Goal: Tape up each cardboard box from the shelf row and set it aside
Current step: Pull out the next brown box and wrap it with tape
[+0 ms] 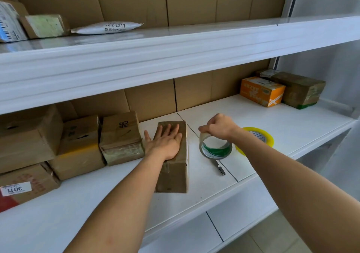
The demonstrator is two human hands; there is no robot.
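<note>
We press our left hand (167,141) flat, fingers spread, on the cardboard box (172,161) lying on the white shelf (214,182). Just right of it, our right hand (219,125) pinches the top of the clear tape roll (215,148), standing on edge beside the box.

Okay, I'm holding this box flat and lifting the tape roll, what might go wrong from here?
1. The left hand lies flat on the box, covering much of its top; tape run there could catch the fingers.
2. The right hand grips the tape roll only at its upper rim, so it might slip.
3. A small cutter lies near the shelf edge, just below the roll; a forearm sweep could knock it off.
</note>
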